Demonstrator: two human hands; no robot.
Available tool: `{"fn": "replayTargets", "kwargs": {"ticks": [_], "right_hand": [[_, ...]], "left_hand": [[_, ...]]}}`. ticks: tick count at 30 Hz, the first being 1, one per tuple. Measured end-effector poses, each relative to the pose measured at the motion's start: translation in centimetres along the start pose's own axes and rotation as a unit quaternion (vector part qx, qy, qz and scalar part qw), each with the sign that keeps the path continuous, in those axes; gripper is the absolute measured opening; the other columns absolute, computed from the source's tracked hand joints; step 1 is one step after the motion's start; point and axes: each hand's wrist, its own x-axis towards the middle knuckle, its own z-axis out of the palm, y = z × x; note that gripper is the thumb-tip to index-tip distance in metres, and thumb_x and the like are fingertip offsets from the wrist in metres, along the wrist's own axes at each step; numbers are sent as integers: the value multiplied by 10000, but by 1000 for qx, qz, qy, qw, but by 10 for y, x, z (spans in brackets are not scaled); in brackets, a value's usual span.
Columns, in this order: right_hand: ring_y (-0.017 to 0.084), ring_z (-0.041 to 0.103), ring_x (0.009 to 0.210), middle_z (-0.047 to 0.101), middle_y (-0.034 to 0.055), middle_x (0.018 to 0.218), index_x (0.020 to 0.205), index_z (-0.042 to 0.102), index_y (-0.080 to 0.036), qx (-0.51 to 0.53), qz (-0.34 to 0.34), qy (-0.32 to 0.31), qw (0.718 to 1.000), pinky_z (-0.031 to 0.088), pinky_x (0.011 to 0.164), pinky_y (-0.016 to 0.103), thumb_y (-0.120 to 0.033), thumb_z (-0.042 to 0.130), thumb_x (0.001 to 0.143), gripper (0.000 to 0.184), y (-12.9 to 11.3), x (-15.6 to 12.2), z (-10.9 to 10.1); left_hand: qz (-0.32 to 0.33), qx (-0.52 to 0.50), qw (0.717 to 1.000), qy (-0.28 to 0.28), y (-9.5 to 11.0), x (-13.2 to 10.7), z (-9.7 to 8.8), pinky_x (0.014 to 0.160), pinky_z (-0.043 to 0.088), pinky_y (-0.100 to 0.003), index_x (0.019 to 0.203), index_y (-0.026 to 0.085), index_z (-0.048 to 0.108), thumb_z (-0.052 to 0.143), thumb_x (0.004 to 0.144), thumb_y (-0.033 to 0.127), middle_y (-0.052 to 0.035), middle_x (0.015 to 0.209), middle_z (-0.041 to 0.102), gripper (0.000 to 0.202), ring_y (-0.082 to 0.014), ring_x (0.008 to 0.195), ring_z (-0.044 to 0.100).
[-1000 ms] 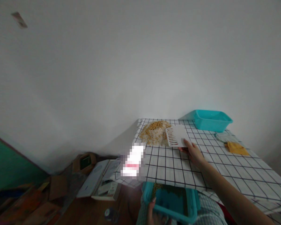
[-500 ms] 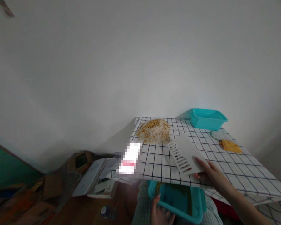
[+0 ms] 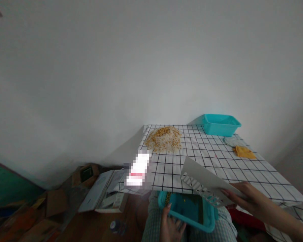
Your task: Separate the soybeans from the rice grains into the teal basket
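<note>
Two hands appear in my view. The right hand (image 3: 248, 195) grips a white slotted scraper (image 3: 213, 183), tilted, at the near edge of the checked table (image 3: 257, 178). The left hand (image 3: 170, 227) clasps a teal tray (image 3: 195, 223) below that edge. I locate the mixed grain pile (image 3: 164, 139) on the table's far left.

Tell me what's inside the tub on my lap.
Beans show along the left end of the tub; the dark right end is unclear. The white board hides the far right corner; the left hand, a little of the near left.
</note>
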Motion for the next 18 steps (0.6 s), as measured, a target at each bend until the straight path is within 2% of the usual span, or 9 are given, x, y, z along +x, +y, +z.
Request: {"fn": "replayTargets", "kwargs": {"ticks": [1, 3, 4, 7, 9, 13, 16, 18], "right_hand": [[196, 647, 586, 689, 45, 633, 730, 723, -232, -56, -41, -43, 997, 546, 554, 261, -406, 703, 782, 183, -8, -1, -2], [189, 643, 593, 692, 36, 641, 750, 722, -217, -174, -114, -144, 967, 531, 567, 258, -479, 623, 842, 295, -24, -2, -5], [189, 642, 592, 694, 35, 643, 758, 723, -212, -212, -135, -167, 953, 525, 569, 258, -506, 598, 855, 333, -30, -1, -6], [196, 644, 582, 698, 42, 632, 795, 728, -212, -270, -154, -147, 939, 520, 572, 267, -563, 527, 879, 413, -39, 6, -7], [210, 649, 571, 694, 49, 610, 781, 723, -204, -279, -140, -120, 943, 523, 569, 284, -588, 495, 882, 457, -36, 13, -7], [235, 673, 607, 698, 55, 618, 781, 712, -188, -251, -75, -109, 959, 546, 622, 312, -620, 519, 850, 478, -23, 19, -3], [224, 672, 598, 682, 43, 601, 781, 689, -187, -210, -28, -133, 968, 556, 646, 310, -648, 548, 817, 484, -15, 14, 6], [220, 681, 609, 681, 39, 611, 814, 666, -181, -174, 5, -172, 970, 561, 633, 306, -650, 548, 819, 484, -12, 9, 15]], "left_hand": [[2, 2, 1000, -4, 0, 1, -2, 831, 477, -408, 1410, 293, 363, 555, 791, 506, -144, 1405, 527, 681, -293, 1003, 651], [4, 7, 1000, -13, 0, 3, -5, 830, 480, -405, 1424, 292, 341, 552, 787, 524, -143, 1471, 460, 710, -294, 1019, 642], [2, 9, 1000, -17, -1, 4, -6, 827, 481, -403, 1428, 291, 335, 551, 786, 530, -142, 1483, 447, 718, -296, 1027, 638], [-6, 8, 1000, -26, -1, 6, -8, 812, 481, -397, 1419, 294, 348, 545, 789, 532, -130, 1452, 483, 701, -305, 1051, 633], [-8, 4, 1000, -21, -1, 8, -9, 806, 481, -394, 1409, 313, 359, 554, 785, 529, -116, 1416, 518, 689, -310, 1063, 631], [-20, 9, 1000, -1, 1, 9, -10, 777, 477, -384, 1393, 326, 380, 551, 784, 527, -106, 1365, 558, 664, -312, 1079, 626], [-17, 20, 1000, -3, 4, 6, -9, 769, 472, -374, 1381, 310, 392, 527, 795, 532, -104, 1346, 567, 641, -305, 1073, 627], [-7, 21, 1000, -7, 5, 4, -8, 782, 473, -378, 1377, 310, 392, 517, 802, 521, -99, 1360, 553, 625, -299, 1063, 628]]}}
